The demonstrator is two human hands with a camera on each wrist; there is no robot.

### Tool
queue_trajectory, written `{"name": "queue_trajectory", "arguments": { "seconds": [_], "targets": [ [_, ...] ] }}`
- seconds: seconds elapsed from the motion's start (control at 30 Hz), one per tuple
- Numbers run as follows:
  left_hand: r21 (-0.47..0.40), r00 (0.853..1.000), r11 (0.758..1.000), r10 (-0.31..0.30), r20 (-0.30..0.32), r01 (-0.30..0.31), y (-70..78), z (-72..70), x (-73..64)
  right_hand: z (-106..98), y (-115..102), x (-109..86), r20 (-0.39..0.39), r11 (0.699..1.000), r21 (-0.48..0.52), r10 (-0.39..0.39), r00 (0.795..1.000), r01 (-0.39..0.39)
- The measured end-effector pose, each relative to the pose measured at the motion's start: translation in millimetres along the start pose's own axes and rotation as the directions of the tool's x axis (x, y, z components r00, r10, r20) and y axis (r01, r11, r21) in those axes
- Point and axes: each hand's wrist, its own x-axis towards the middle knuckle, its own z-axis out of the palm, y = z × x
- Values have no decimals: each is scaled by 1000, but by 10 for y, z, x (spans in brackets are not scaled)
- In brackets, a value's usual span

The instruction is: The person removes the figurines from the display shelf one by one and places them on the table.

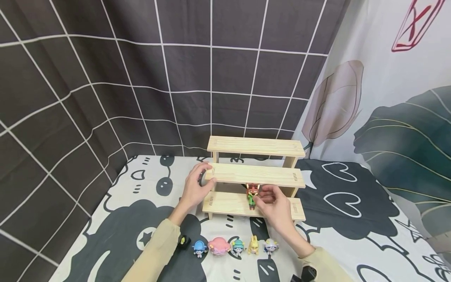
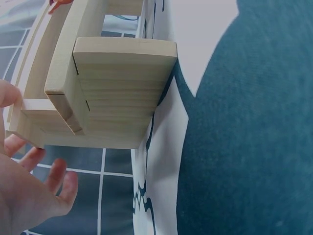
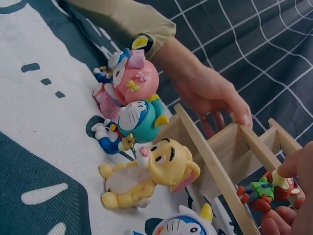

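Observation:
A three-tier wooden shelf [image 1: 251,174] stands on the patterned cloth. My left hand [image 1: 195,187] holds the left end of its middle tier, thumb toward the front and the other fingers behind, as the left wrist view shows at the board [image 2: 29,115]. With thumb and fingers my right hand [image 1: 277,207] pinches a small fox figurine [image 1: 251,197] with a red head and green top. The figurine is upright over the bottom tier, its feet close to the board. In the right wrist view my thumb lies against the head of the fox figurine [image 3: 264,191].
In front of the shelf stands a row of several figurines: a blue-hatted one [image 1: 199,248], a round pink one [image 1: 219,246], a teal-hatted one [image 1: 238,247], a yellow rabbit [image 1: 253,245] and a white-and-lilac one [image 1: 270,246]. A dark grid curtain [image 1: 190,70] hangs behind.

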Motion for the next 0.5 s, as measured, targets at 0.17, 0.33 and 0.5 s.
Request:
{"name": "queue_trajectory", "arguments": {
  "seconds": [0.17, 0.33, 0.5],
  "targets": [
    [-3, 1000, 1000, -3, 0, 3, -1, 2, 2, 21, -13, 10, 11, 1000, -9, 3, 1000, -3],
    [-7, 1000, 1000, -3, 3, 3, -1, 4, 5, 23, -29, 12, 16, 1000, -28, 1, 1000, 0],
    [-3, 1000, 1000, -6, 4, 6, -7, 6, 6, 40, -13, 29, 10, 999, -46, -6, 1000, 6]
  ]
}}
